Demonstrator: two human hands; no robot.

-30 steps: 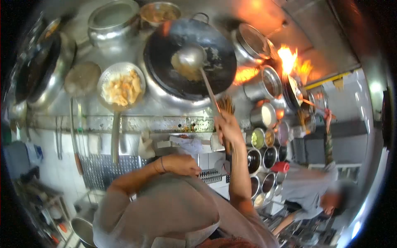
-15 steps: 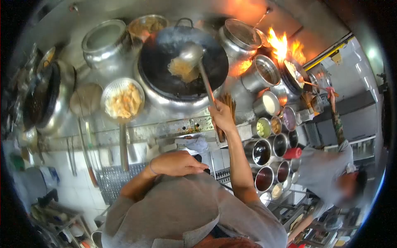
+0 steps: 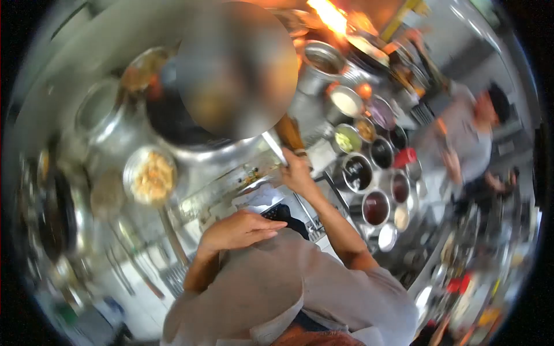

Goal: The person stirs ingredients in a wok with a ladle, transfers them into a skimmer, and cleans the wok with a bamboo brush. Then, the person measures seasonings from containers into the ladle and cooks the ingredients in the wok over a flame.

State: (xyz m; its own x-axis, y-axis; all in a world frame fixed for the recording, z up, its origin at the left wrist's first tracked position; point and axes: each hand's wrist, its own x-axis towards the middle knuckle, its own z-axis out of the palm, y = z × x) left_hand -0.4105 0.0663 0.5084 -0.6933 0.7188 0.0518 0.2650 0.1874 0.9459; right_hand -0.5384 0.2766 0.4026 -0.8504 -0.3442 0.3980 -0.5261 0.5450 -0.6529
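My right hand [image 3: 297, 175] is closed around the handle of a ladle [image 3: 273, 147], whose shaft slopes up and left towards the black wok [image 3: 164, 118] on the stove. A round blur covers most of the wok, so the ladle's bowl and the food there are hidden. My left hand [image 3: 239, 229] is held in front of my torso with its fingers stretched out and nothing in it. To the left of the wok, a strainer [image 3: 166, 222] holds light fried pieces [image 3: 153, 177], its handle pointing towards me.
Right of the wok are metal pots of dark liquid [image 3: 358, 173], chopped green vegetable [image 3: 346, 138] and white contents [image 3: 346, 101]. Flames [image 3: 330, 16] rise by another pan [image 3: 369, 51]. A co-worker [image 3: 461, 127] stands at the right. A lidded pot [image 3: 99, 106] stands at the left.
The view has swung, and the wok now appears further left and partly blurred. My right hand still grips the ladle. The co-worker at the right is more upright in view.
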